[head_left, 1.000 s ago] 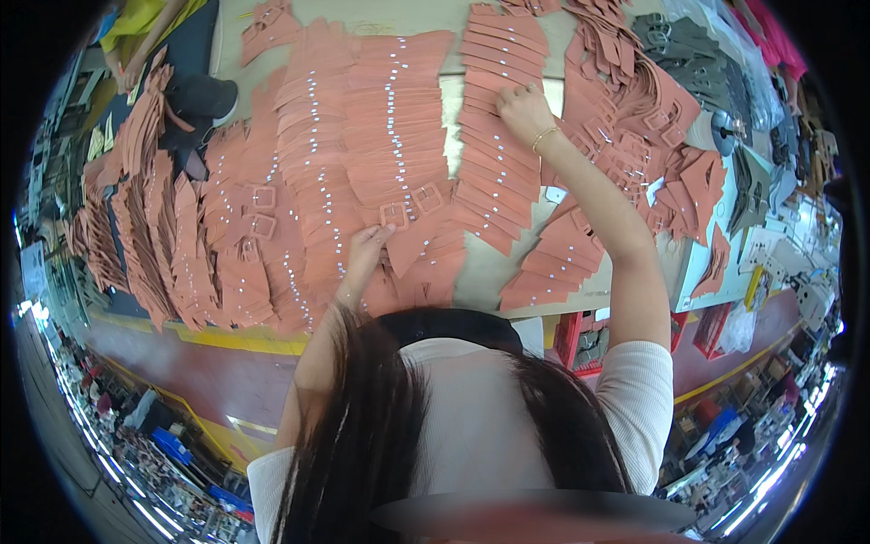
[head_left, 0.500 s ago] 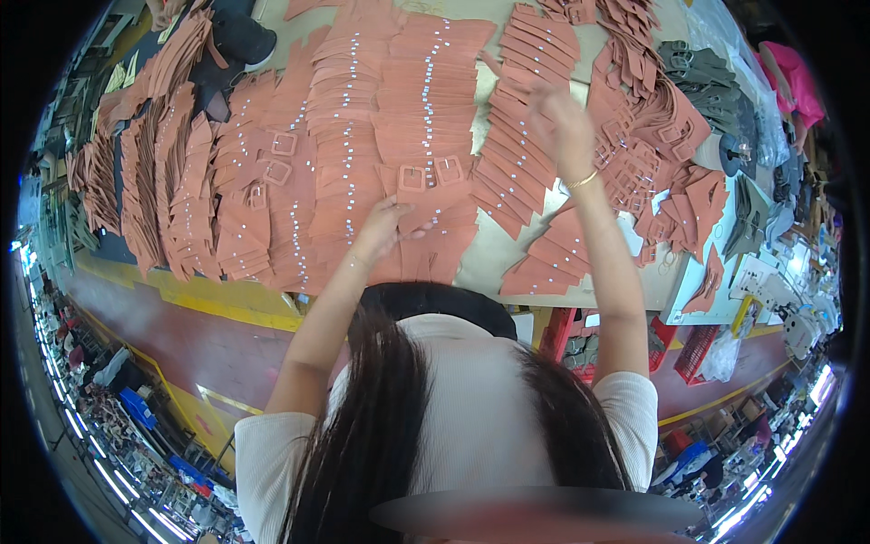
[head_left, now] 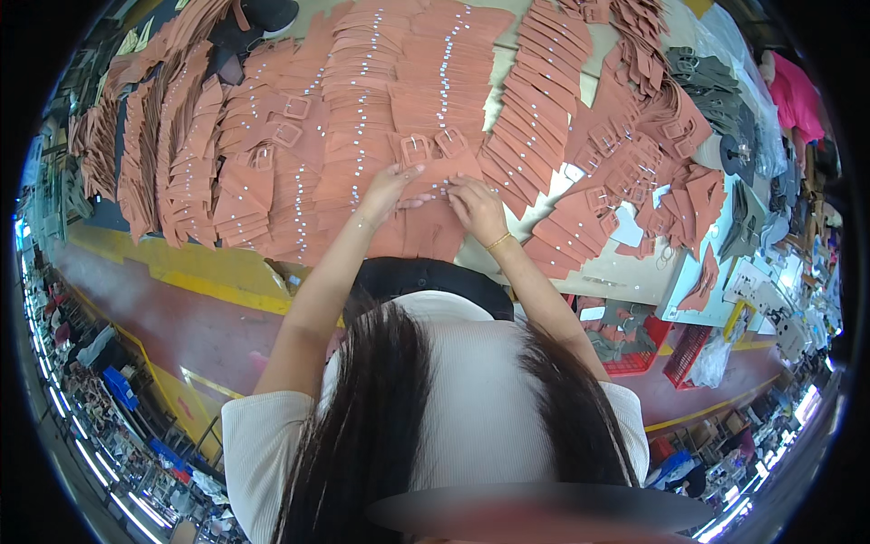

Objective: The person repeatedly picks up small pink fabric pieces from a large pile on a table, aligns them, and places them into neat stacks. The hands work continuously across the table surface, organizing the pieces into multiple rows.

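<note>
A terracotta leather-like strap piece [head_left: 437, 169] lies just ahead of me, two square covered buckles [head_left: 415, 149] along its far edge. My left hand [head_left: 390, 196] is closed on its left end, thumb on top. At the right end of the same piece, the bent fingers of my right hand [head_left: 480, 212] press together on its near edge; a thin bracelet circles that wrist. Under and around both hands spread overlapping rows of cut terracotta pieces [head_left: 435, 86] marked with small white stickers. The fingertips' exact grip is partly hidden.
More buckled terracotta pieces [head_left: 616, 159] pile up on the right, near dark green buckled pieces [head_left: 702, 91]. A dark cap [head_left: 269, 14] lies at the far left. Red crates [head_left: 634, 354] stand below the table's right side. Someone in pink [head_left: 795, 95] is beyond the right edge.
My right hand has come back from the row of pieces on the right to the buckled piece. My left hand stays on that piece. The view has shifted slightly.
</note>
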Demonstrator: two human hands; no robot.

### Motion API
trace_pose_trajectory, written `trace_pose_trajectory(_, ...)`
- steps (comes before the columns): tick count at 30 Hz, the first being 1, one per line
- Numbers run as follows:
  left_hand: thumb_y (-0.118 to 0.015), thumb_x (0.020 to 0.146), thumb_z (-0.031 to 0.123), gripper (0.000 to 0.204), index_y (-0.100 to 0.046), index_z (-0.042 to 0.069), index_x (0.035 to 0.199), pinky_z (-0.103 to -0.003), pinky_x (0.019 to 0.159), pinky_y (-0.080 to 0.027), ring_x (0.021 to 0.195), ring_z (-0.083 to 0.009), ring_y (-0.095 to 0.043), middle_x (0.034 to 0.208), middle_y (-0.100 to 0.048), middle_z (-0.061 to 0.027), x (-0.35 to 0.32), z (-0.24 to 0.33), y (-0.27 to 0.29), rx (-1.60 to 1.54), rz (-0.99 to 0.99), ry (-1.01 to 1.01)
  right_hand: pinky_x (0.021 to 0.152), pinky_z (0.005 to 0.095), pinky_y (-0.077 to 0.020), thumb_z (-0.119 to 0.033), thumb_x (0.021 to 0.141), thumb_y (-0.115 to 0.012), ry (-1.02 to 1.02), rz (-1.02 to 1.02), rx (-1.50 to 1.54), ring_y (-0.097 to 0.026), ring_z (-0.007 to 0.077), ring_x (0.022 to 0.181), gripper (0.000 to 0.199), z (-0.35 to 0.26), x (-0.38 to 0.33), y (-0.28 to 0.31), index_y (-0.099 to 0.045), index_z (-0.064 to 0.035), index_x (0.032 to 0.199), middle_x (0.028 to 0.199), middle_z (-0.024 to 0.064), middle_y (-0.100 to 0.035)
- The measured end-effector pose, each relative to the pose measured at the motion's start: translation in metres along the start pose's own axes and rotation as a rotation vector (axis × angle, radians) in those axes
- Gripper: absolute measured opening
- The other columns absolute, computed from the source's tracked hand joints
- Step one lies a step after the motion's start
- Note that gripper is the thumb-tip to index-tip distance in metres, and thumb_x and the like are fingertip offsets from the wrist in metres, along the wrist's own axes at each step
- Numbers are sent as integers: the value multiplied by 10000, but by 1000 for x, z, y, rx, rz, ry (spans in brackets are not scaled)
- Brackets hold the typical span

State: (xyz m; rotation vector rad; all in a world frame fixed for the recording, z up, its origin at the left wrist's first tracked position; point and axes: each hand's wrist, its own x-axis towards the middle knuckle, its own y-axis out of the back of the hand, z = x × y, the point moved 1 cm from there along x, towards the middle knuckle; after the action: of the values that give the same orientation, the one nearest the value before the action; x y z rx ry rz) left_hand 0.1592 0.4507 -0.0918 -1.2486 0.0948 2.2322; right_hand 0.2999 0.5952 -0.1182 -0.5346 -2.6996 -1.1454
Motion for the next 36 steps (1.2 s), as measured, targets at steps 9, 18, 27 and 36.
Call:
trace_pose_trajectory(9,-576,915,189,403,-444,-55,1208,-245,501,-557,673,-248,-690,1094,-596,-187,-3,-5,-6,54,-31,-184,824,354,-478,-82,823,-625,-159,-44,23,-603,262,966,173,7,-29,30,-625,-12,982,1027,112,-631)
trace_pose_trajectory(18,-577,919,238,367,-509,-3,1188,-231,462,-523,586,-182,-664,911,-664,-118,-82,-1,-26,189,-360,-130,910,363,-473,-481,974,-362,-1031,-128,1166,-551,210,1112,553,-6,-35,36,-396,-80,1355,1284,107,-522)
trace_pose_trajectory(27,-531,940,298,377,-516,14,1188,-235,504,-520,634,-168,-660,969,-657,-127,-128,-48,39,158,-343,42,923,352,-492,-184,924,-574,-1075,-426,1469,-572,189,1082,448,-68,-58,12,-391,-97,1323,1209,93,-550)
trace_pose_trajectory(36,-522,926,428,511,-498,24,1237,-310,720,-538,840,-247,-662,1049,-637,-129,-164,-66,87,-464,-305,-246,902,352,-510,-60,908,-568,-1038,-273,1634,-568,192,1087,457,-126,-10,-35,-350,-104,1307,1199,107,-554)
